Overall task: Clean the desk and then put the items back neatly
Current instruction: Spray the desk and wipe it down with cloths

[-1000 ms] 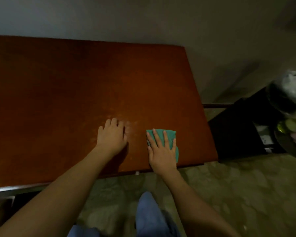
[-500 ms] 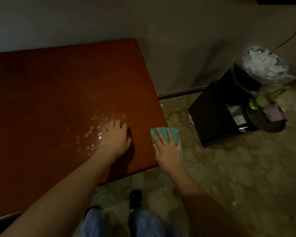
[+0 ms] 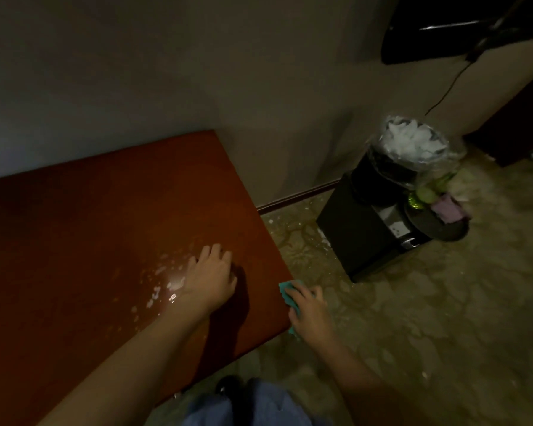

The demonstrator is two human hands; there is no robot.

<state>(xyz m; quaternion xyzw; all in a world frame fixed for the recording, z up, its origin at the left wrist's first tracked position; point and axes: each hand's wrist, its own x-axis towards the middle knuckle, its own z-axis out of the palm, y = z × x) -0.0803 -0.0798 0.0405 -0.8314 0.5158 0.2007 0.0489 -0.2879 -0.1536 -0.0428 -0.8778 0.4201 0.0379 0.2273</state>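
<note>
Left hand (image 3: 211, 279) rests flat on the desk (image 3: 90, 229), fingers relaxed — at its 3 o'clock, right hand (image 3: 308, 313) grips a cloth (image 3: 286, 289) off the edge.

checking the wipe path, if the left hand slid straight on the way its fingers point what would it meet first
Likely nothing solid: the left hand rests on the desk, fingers toward the far edge, and only bare wood shows ahead until the wall. Depth is unclear.

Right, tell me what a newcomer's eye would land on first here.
First the red-brown desk, with pale wet patches shining beside the left hand resting on it. Next the teal cloth under the right hand at the desk's right edge, then the white-stuffed clear bag on the black box on the floor.
</note>
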